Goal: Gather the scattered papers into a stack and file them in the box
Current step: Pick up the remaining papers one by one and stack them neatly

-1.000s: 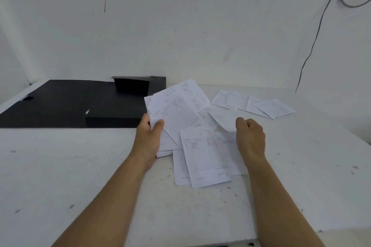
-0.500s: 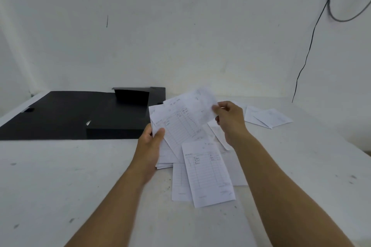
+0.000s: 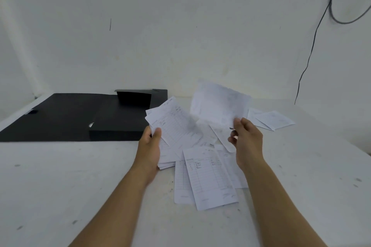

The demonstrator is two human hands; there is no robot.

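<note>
Both hands gripping papers

The raised sheet pinched by the right hand at one o'clock is motion-blurred, its print unreadable. The left hand covers the near corner of the held stack, so its sheet count cannot be told. Print on the table papers is too small to read. Both forearms are cut off by the bottom edge. The cable at two o'clock runs off the top-right edge.
</note>
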